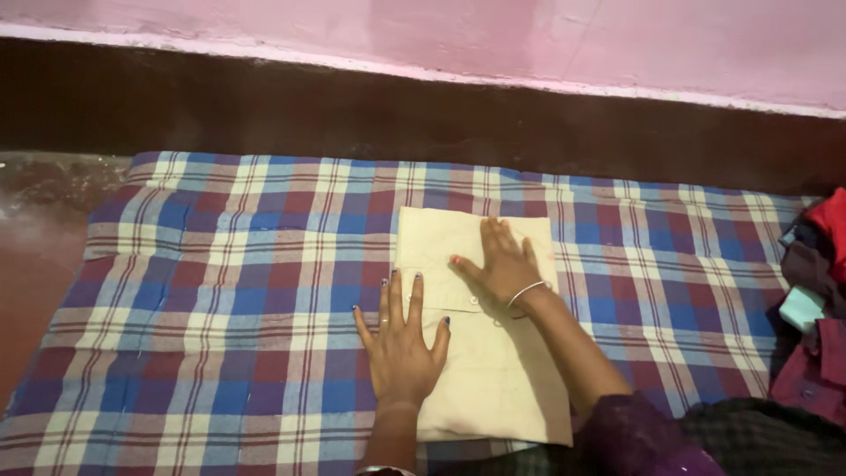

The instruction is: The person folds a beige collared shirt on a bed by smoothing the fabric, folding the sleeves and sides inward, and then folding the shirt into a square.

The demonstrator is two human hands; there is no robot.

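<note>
Left hand [401, 348] and right hand [504, 263] press flat on folded cream garment [493, 370].

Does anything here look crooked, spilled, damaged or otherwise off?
Nothing stands out. The cream folded garment lies flat and fairly square on the plaid blanket, with the left hand and right hand pressed flat on it. A loose pile of clothes sits at the right edge.

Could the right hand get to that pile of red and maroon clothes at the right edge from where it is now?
Probably yes. The right hand lies flat on the folded cream garment, and only bare checked blanket shows between it and the pile of clothes; nothing blocks the way, though it would need a sideways stretch.
</note>
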